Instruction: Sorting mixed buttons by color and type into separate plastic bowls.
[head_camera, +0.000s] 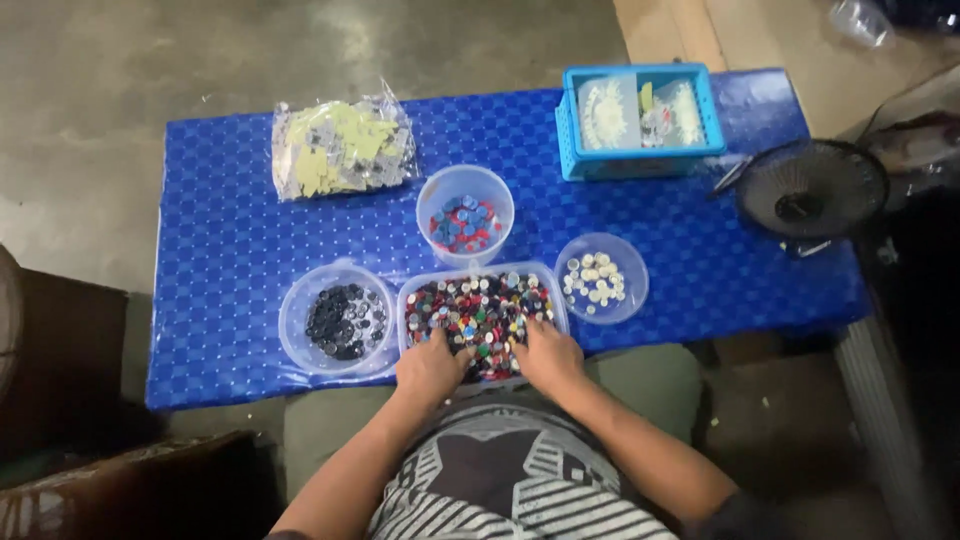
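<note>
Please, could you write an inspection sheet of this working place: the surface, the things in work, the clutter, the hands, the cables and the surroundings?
Surface: low table under a blue checkered cover.
Job's things: clear tray of mixed buttons at the near edge; bowl of dark buttons to its left; bowl of pale buttons to its right; tub of blue and red buttons behind it.
Clutter: clear bag of yellowish and grey pieces; blue basket with white items; small black fan at the right end.
Hands: left hand and right hand both rest in the mixed buttons; whether they pinch any cannot be told.
Cables: nothing seen.
Surroundings: bare concrete floor.
</note>
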